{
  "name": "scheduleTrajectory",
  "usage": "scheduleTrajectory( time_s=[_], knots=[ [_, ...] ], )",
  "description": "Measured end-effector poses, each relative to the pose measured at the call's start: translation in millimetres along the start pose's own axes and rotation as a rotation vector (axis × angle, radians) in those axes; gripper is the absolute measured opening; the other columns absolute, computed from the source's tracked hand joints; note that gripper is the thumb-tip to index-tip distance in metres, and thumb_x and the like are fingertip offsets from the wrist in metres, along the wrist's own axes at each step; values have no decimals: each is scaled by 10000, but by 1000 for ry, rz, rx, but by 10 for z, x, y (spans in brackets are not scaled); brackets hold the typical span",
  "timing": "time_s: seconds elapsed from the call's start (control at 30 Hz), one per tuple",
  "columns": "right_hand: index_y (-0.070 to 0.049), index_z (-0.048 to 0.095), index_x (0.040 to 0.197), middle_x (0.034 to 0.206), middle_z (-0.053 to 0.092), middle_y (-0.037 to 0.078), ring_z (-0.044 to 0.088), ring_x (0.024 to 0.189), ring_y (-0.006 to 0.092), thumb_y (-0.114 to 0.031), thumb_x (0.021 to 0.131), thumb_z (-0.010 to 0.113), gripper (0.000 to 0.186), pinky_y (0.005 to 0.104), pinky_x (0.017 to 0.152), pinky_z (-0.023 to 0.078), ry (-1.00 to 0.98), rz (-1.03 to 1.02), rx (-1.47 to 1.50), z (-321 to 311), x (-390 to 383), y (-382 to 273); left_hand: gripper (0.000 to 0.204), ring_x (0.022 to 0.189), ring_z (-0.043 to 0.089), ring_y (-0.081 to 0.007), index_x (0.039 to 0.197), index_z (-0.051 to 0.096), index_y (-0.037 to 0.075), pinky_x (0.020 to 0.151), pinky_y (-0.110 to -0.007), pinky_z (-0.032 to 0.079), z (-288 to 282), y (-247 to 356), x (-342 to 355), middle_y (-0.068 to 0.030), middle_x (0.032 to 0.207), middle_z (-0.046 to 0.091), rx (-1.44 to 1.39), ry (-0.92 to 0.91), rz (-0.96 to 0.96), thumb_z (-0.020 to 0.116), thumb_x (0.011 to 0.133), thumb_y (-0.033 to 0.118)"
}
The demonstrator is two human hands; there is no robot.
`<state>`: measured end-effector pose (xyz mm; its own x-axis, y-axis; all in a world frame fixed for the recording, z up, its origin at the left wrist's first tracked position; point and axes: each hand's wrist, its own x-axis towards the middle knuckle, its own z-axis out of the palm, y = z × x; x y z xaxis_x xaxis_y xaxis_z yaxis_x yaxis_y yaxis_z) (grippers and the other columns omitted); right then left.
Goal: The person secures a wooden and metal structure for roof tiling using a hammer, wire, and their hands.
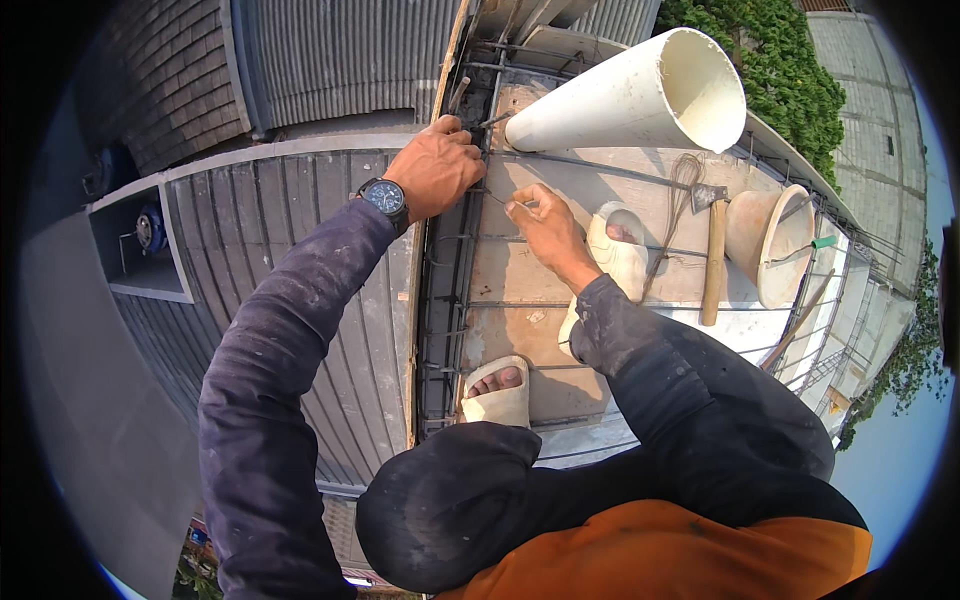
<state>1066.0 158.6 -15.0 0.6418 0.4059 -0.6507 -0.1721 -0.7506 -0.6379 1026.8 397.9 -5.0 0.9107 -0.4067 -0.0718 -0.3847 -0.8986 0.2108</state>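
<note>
My left hand [440, 165], below a black wristwatch [384, 197], is closed at the edge of the rebar cage [445, 300]. Its fingers curl over the bars, and what they grip is hidden. A short rusty rod end [459, 95] sticks up just beyond it. Slightly nearer and to the right, my right hand [552, 228] pinches a thin wire [493, 198] that runs toward the cage. A steel bar [610, 168] crosses the boards just beyond my right hand.
A large white pipe [590, 95] lies beyond my hands. To the right are a wire bundle [684, 178], a hammer [714, 250] and a pale bucket [778, 240]. My sandaled feet [497, 390] rest on plywood [535, 330]. Left of the cage, a corrugated surface [270, 220] lies beyond the board edge.
</note>
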Motion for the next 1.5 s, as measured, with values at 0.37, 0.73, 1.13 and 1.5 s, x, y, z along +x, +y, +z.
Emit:
scheduleTrajectory(
  time_s=[0.37,0.73,1.13,1.5],
  knots=[
    [-26,770,1102,911,784,65,717,847,174,-241,966,746,256,366,786,549,-316,-19,-19,-369,387,201,101,1036,684,-221,848,739,91,1201,-426,434,120,-60,-72,-29,924,734,-79,165,43,647,839,50],
    [-28,760,1014,880,740,125,683,788,251,-236,972,751,212,407,762,532,-142,-279,-522,-406,286,-75,79,1063,682,-230,820,729,87,1215,-426,428,201,-42,-103,-34,943,746,-69,144,-11,660,813,49],
    [-26,810,1021,910,783,199,753,874,317,-274,908,790,273,441,825,563,-326,-215,-613,-170,290,-123,102,1028,683,-216,811,736,95,1205,-411,437,237,-19,-95,-26,912,736,-20,172,-17,658,866,57],
    [-74,845,1155,1126,798,218,762,1039,362,-243,872,793,333,417,966,567,-357,-146,-513,83,297,-199,66,1019,684,-216,808,730,97,1148,-388,462,204,-12,-68,-18,887,721,-31,173,-8,685,840,61]
  ],
)
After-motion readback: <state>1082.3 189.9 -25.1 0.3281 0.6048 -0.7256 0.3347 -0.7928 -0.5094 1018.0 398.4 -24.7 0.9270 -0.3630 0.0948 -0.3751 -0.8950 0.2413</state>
